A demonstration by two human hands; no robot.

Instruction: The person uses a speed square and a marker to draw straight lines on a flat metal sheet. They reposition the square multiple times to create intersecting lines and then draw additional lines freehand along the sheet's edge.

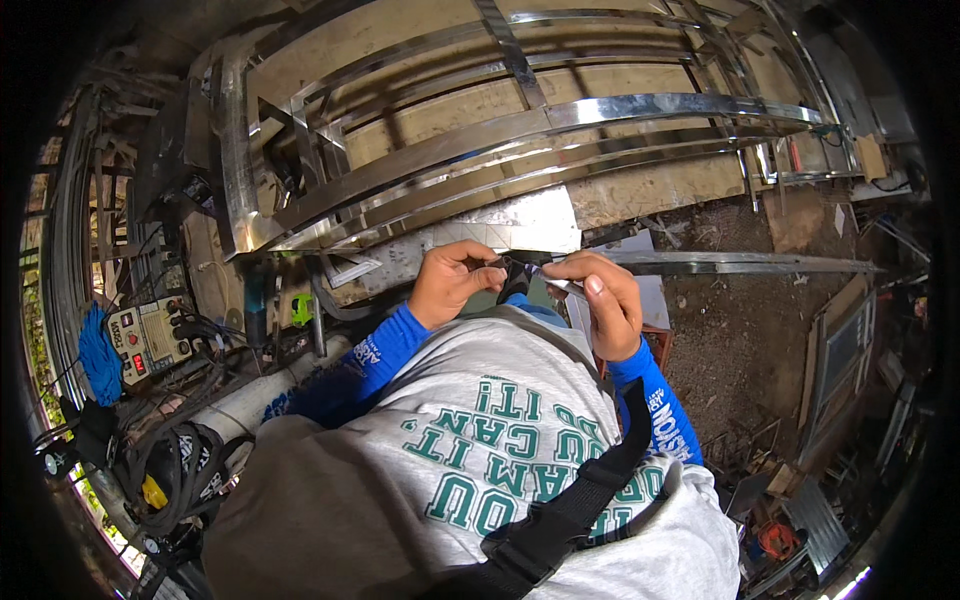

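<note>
LIGHT: daylight is entering at far left of the shirt [400, 480] | GLARE: metal frame [560, 115] and sheet [535, 213] are gleaming beyond the shirt | SHADE: shirt's lower left is lying dim | FOCUS: left hand [450, 283], right hand [605, 295] are looking sharp | EDGES: straight lines are bending, corners are showing black

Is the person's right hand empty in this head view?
No: the right hand grips a slim, light-coloured object pointing toward the left hand.

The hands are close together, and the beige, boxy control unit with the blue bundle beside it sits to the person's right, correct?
No: the head view shows the beige, boxy control unit, with the blue bundle beside it, on the person's left. The left hand and right hand are close together.
</note>
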